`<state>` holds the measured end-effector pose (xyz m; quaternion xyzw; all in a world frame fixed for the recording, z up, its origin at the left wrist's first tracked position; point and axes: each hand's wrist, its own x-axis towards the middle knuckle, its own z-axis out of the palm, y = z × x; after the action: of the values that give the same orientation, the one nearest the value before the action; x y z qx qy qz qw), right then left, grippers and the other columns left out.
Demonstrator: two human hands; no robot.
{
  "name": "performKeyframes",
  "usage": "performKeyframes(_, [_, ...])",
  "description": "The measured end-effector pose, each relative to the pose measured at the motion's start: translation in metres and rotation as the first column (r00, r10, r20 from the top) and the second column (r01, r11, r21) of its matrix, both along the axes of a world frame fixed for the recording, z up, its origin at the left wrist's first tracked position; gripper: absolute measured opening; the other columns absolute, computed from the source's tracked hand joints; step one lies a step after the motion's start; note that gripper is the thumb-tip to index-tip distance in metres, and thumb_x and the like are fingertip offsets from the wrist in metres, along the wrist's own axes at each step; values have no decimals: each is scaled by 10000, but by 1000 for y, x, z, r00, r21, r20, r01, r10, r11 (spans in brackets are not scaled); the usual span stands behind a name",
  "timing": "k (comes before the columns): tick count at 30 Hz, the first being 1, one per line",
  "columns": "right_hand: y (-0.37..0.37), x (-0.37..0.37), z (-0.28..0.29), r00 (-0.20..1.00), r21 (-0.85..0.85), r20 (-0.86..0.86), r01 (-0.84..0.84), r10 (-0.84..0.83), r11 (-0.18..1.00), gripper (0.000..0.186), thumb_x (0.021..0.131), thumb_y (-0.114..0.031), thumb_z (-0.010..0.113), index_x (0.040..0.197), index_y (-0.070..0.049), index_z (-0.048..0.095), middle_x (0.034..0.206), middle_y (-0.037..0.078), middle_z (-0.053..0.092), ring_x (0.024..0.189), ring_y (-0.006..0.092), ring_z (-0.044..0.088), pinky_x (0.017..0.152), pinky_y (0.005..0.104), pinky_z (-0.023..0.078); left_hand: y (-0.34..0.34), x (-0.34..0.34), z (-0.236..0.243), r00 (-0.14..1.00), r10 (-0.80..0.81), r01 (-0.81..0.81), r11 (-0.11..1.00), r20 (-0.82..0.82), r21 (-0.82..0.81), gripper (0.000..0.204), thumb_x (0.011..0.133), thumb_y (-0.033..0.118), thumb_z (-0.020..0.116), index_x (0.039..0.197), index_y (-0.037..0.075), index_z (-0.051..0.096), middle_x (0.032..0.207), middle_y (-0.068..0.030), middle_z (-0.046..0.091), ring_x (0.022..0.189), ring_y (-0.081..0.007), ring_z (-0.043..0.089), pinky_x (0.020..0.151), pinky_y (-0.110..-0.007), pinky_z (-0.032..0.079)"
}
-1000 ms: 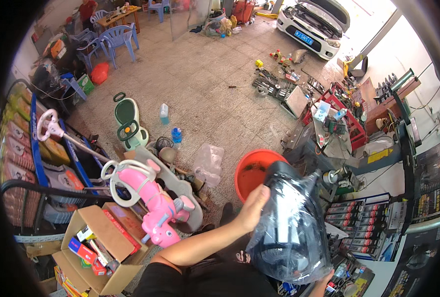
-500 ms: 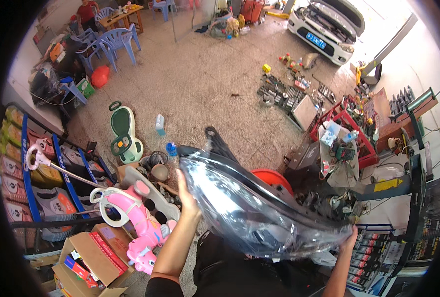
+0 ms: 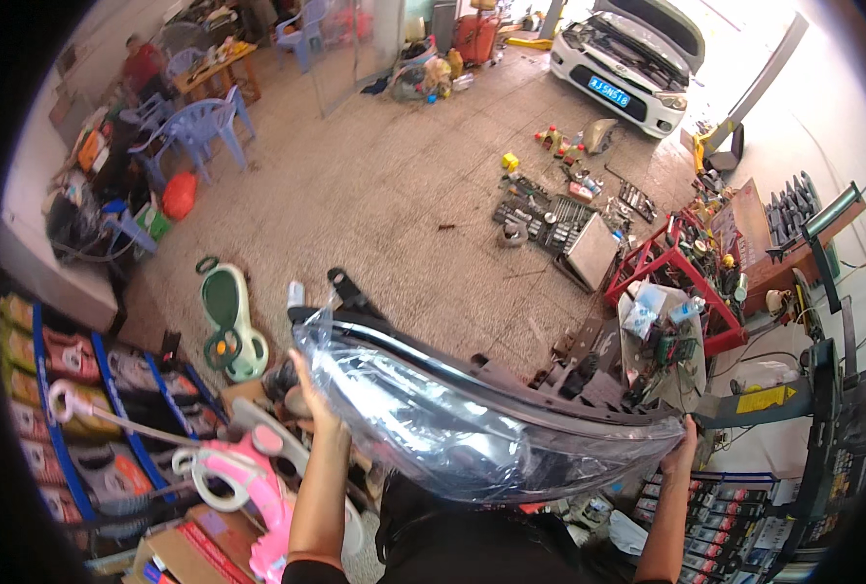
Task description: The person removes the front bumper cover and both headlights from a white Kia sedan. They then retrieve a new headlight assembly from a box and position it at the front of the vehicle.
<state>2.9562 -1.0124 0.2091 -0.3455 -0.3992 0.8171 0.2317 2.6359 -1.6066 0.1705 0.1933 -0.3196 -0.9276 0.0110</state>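
Note:
A large car headlight (image 3: 452, 414) with a clear lens, wrapped in clear plastic film, spans the space in front of my body. Its dark back edge and a black mounting bracket (image 3: 355, 295) point away from me. My left hand (image 3: 318, 394) is closed round the headlight's left end. At the narrow right end, my right hand (image 3: 683, 448) grips the tip, its fingers partly hidden by the film. The headlight hangs in the air between both hands, with its lens side toward me.
To the left are a pink ride-on toy (image 3: 272, 492), a cardboard box (image 3: 194, 550), a bottle rack (image 3: 111, 428) and a green-and-white ride-on car (image 3: 230, 316). Tool cases (image 3: 550, 229), a red tool cart (image 3: 720, 326) and a white car (image 3: 627, 63) with its hood up stand ahead and right.
The headlight has shifted left and levelled out, its lens turning more toward me. Both hands keep hold of its ends, and the view has turned slightly.

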Motion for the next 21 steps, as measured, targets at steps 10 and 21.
performKeyframes(10, [38, -237, -41, 980, -50, 188, 78, -68, 996, 367, 904, -327, 666, 1127, -38, 639, 1080, 121, 704, 978, 299, 672, 921, 433, 531, -2, -191, -44, 982, -168, 161, 984, -84, -81, 739, 993, 651, 442, 1488, 103, 425, 1334, -91, 582, 1207, -290, 555, 1058, -429, 430])
performKeyframes(21, [94, -408, -100, 998, -21, 45, -54, 55, 998, 467, 946, -426, 607, 1211, -42, 597, 1162, 137, 660, 1065, 310, 631, 974, 468, 493, 10, -318, 3, 999, 14, -22, 987, -47, -160, 630, 975, 622, 474, 1354, 124, 548, 1133, -53, 627, 1028, -248, 619, 934, -449, 524])
